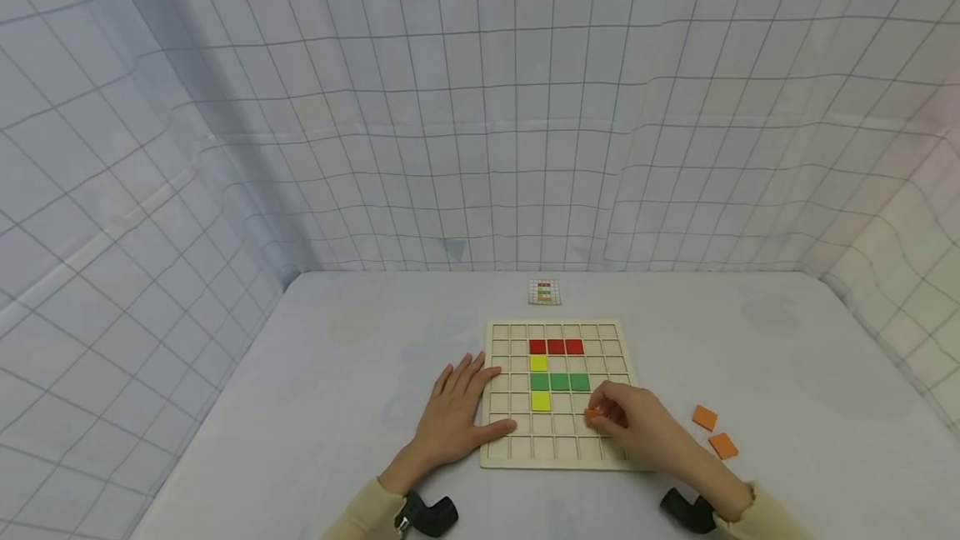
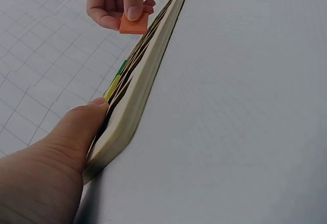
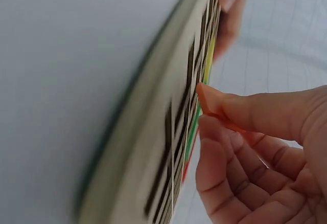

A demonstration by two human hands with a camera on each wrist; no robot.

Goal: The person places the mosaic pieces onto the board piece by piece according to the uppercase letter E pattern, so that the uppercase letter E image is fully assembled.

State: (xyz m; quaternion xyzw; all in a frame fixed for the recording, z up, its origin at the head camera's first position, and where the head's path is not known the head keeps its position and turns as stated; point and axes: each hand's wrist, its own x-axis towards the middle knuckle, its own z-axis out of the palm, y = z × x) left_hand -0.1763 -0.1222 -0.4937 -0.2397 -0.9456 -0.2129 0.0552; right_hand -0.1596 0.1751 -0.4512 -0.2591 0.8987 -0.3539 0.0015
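Note:
A square wooden grid board (image 1: 498, 452) lies on the table with coloured tiles in some cells. Three red tiles (image 1: 556, 347) form a row, a yellow tile (image 1: 538, 363) sits below the leftmost, then come three green tiles (image 1: 559, 382) and another yellow tile (image 1: 541, 402). My right hand (image 1: 637, 427) pinches an orange tile (image 2: 134, 25) between thumb and fingers, close over the board's right part, below the green row. Fingers spread, my left hand (image 1: 453, 415) rests at the board's left edge, its thumb lying over the frame.
Two loose orange tiles (image 1: 704, 417) lie on the table right of the board, beside my right forearm. Behind the board sits a small card (image 1: 544, 292) printed with a coloured grid pattern. White sheeting with a grid of lines (image 1: 480, 148) encloses the table's back and sides.

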